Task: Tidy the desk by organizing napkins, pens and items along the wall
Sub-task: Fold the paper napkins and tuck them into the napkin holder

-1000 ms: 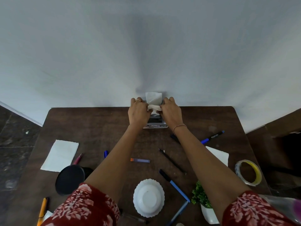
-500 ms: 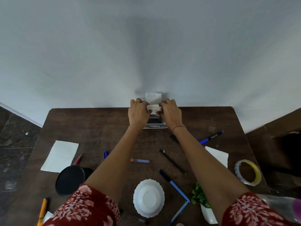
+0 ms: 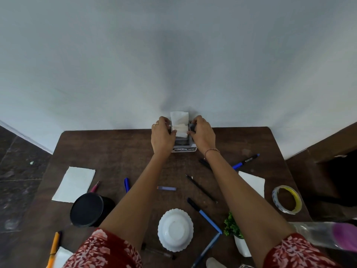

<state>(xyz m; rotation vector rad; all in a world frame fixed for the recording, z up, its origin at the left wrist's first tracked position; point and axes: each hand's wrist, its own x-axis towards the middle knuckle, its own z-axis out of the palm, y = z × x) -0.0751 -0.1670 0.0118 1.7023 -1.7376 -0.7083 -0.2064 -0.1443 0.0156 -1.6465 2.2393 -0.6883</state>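
At wall [image 3: 173, 55], we clasp holder [image 3: 181, 141] with left hand [image 3: 163, 135] and right hand [image 3: 202, 133], thumbs touching napkins [image 3: 179, 120].

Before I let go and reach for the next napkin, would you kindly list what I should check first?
1. Napkin holder against the wall: ok.
2. Napkins standing in the holder: ok.
3. Grips free: not ok; left grip and right grip hold the napkins.
4. Loose napkins collected: not ok; left napkin and right napkin lie flat.
5. Pens gathered: not ok; blue pen lies loose.
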